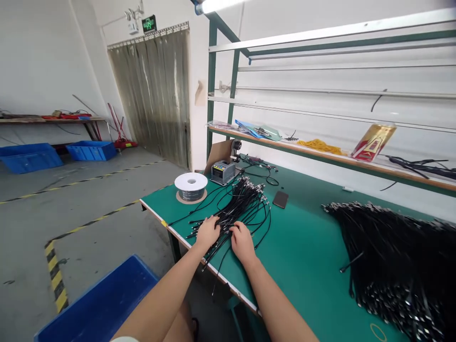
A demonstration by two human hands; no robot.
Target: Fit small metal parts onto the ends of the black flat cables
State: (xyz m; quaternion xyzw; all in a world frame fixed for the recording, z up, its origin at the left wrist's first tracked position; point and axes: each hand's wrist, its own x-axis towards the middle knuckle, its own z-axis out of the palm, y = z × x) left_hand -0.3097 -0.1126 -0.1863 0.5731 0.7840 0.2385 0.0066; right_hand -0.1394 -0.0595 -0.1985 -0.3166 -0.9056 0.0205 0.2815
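A loose bundle of thin black cables (235,204) with metal connector ends lies across the green table, its far ends fanned out towards the back. My left hand (208,232) rests on the near left side of this bundle, fingers curled onto the cables. On the near right side, my right hand (242,239) has its thumb and fingers closed on cables of the same bundle. Parts of the fingertips are hidden. Several cables stick out past the table's front edge, below my hands.
Behind the bundle stand a white spool (191,183) of dark wire and a grey tape dispenser machine (223,172). A dark phone (280,199) lies right of the bundle. Many black cables (395,261) are heaped at the right. A blue bin (99,304) sits on the floor, lower left.
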